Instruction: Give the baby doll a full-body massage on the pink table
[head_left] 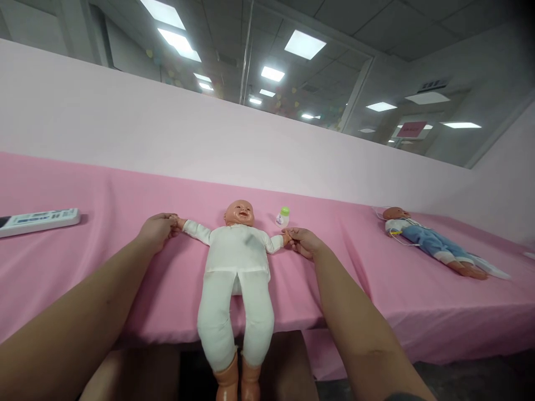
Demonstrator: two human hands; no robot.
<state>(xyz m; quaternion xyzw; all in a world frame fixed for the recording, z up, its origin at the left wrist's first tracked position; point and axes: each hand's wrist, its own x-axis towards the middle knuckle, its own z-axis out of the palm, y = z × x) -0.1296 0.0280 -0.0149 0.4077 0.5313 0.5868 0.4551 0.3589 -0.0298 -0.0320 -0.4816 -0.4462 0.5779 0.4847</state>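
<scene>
A baby doll (238,250) in a white top and white trousers lies on its back on the pink-covered table, its lower legs hanging over the front edge. Its arms are stretched out to both sides. On the left, my left hand (156,231) is closed around one of the doll's hands. My right hand (305,242) pinches the doll's other hand between thumb and fingers. Just beyond my right hand stands a small clear bottle (283,216) with a green cap.
A second doll (430,239) in blue trousers, with thin tubing on it, lies farther right on the pink cloth (343,301). At the far left is a white device (42,220) with a dark end. A white wall (167,139) topped by glass runs behind the table.
</scene>
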